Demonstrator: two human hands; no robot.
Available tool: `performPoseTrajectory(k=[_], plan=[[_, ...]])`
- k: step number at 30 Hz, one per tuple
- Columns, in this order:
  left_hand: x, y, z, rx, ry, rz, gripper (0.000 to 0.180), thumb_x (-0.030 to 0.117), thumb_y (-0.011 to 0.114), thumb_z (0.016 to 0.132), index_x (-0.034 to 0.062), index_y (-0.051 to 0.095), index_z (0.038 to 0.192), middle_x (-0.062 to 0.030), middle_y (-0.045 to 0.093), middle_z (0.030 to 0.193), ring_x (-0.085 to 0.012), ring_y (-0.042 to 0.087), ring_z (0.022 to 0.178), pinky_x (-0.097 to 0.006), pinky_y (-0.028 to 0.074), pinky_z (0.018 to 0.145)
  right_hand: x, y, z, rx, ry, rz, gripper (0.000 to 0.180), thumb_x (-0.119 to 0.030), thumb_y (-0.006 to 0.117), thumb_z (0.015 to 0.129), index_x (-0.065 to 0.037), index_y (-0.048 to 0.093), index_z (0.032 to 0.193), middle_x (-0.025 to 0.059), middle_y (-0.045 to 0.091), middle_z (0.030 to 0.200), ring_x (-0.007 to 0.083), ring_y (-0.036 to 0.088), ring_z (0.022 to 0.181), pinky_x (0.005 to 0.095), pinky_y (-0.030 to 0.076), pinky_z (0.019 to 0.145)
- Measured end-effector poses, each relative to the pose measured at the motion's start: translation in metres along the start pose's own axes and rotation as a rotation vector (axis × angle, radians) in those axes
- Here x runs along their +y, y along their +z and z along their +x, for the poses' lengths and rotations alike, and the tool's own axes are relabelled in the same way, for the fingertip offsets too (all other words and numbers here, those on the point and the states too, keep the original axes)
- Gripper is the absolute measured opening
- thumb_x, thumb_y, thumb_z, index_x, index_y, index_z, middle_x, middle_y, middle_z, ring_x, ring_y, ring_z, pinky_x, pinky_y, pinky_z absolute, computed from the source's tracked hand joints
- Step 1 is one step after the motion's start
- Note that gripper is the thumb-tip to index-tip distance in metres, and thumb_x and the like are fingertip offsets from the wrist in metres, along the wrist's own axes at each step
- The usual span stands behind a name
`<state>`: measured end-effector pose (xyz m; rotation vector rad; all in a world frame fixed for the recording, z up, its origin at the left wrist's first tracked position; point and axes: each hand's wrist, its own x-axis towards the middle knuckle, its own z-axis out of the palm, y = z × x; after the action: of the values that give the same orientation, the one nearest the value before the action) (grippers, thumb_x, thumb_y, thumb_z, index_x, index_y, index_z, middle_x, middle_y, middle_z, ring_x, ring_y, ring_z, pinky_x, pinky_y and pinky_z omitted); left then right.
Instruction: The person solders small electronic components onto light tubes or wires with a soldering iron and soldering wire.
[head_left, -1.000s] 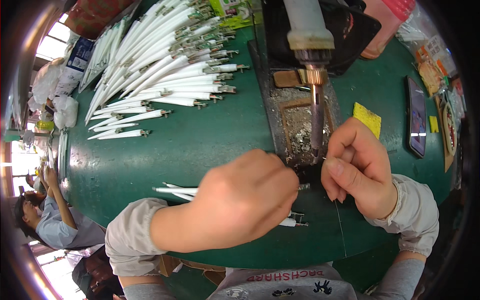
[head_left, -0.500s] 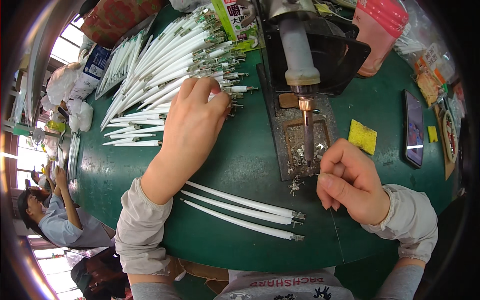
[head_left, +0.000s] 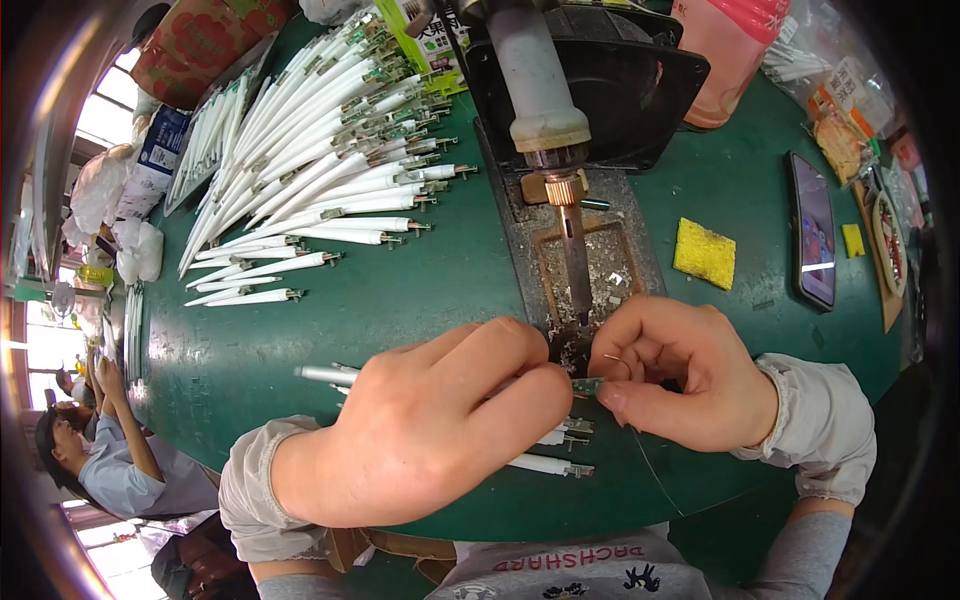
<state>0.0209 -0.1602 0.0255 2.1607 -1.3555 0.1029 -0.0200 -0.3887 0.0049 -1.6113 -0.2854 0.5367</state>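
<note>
My left hand point(head_left: 430, 425) is closed round a white tapered stick point(head_left: 322, 375), whose small green circuit-board end point(head_left: 584, 386) pokes out past the fingertips. My right hand point(head_left: 695, 375) pinches a thin solder wire point(head_left: 652, 465) beside that end; the wire trails down toward the table edge. Just above both hands, the tip of a mounted soldering iron point(head_left: 575, 265) points down over a dark metal stand point(head_left: 635, 235) with solder scraps in its tray. Other white sticks point(head_left: 550, 465) lie partly hidden under my left hand, their metal ends showing.
A big pile of white sticks point(head_left: 330, 150) covers the far left of the green table point(head_left: 250, 350). Right of the iron lie a yellow sponge point(head_left: 705, 253) and a phone point(head_left: 812, 230). A black fan-like housing point(head_left: 640, 100) and a pink container point(head_left: 725, 60) stand behind. Another person point(head_left: 110, 440) sits at left.
My left hand has come from the pile down to my right hand, carrying a white stick. My right hand has shifted slightly, still holding the solder wire. The whole view has moved a little.
</note>
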Motion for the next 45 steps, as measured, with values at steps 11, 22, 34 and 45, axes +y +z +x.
performPoseTrajectory(k=[11,22,34,45], plan=[[0.000,0.004,0.000,-0.155,-0.643,-0.858,0.015,0.007,0.068,0.082,-0.0004,0.062,0.094,-0.0058,0.058,0.076,-0.0109,0.055,0.067,-0.025,0.045,0.057,-0.005,0.002,0.000,0.057,-0.086,-0.182,0.020,-0.001,0.065,0.082,-0.001,0.054,0.098,0.0007,0.060,0.067,0.0040,0.054,0.055,0.0197,0.039,0.046],[0.000,-0.001,0.004,-0.342,-0.870,-0.983,0.018,-0.002,0.065,0.086,-0.0041,0.059,0.103,-0.0024,0.058,0.090,-0.0059,0.054,0.084,-0.021,0.045,0.073,0.009,0.003,0.003,0.183,-0.762,-0.958,0.033,-0.003,0.067,0.062,0.001,0.061,0.095,0.0036,0.048,0.062,0.0173,0.051,0.049,0.0277,0.040,0.038],[-0.002,0.003,0.006,-0.326,-0.979,-1.044,0.017,-0.002,0.062,0.087,-0.0054,0.058,0.104,-0.0045,0.061,0.091,-0.0069,0.057,0.084,-0.021,0.047,0.074,0.001,0.009,-0.003,0.223,-0.764,-1.202,0.040,-0.007,0.067,0.054,0.002,0.063,0.093,0.0027,0.050,0.063,0.0153,0.046,0.047,0.0264,0.033,0.037],[0.002,0.007,0.003,-0.318,-0.808,-0.824,0.015,-0.002,0.064,0.085,-0.0036,0.060,0.099,-0.0035,0.057,0.091,-0.0073,0.057,0.084,-0.022,0.048,0.070,0.011,0.008,0.004,0.288,-0.699,-1.013,0.031,0.004,0.073,0.058,-0.005,0.062,0.085,0.0012,0.048,0.057,0.0170,0.049,0.044,0.0276,0.036,0.038]])
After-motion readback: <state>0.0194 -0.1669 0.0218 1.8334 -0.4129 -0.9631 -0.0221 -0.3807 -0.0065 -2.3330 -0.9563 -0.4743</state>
